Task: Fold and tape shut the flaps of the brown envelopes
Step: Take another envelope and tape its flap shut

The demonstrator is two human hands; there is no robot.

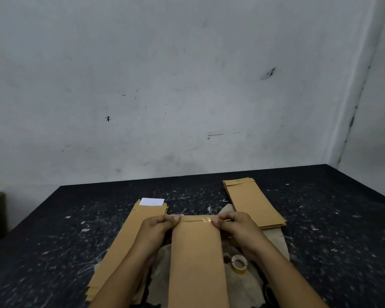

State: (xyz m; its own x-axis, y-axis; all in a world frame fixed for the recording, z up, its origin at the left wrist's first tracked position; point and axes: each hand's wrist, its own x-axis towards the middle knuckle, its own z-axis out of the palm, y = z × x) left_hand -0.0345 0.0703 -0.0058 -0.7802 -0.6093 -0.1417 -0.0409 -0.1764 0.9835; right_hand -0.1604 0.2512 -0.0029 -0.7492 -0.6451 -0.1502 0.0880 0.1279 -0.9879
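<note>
Low in the centre of the frame a brown envelope (197, 258) lies lengthwise on a pale cloth (242, 285), its far end held at both corners. The left hand (158, 227) grips the upper left corner with curled fingers, thumb on top. The right hand (233, 225) pinches the upper right corner the same way. Between them a shiny strip of clear tape (198, 220) runs across the folded flap. Just right of the envelope, beside the right wrist, sits a tape roll (239, 264) on the cloth. Lower left, partly under the left forearm, a stack of brown envelopes (125, 236) stretches away, with a white sheet (152, 201) poking out at its far end. Farther back, right of centre, a second stack (252, 203) rests on the dark speckled table (331, 218). Beyond it rises a scuffed white wall (165, 85).
</note>
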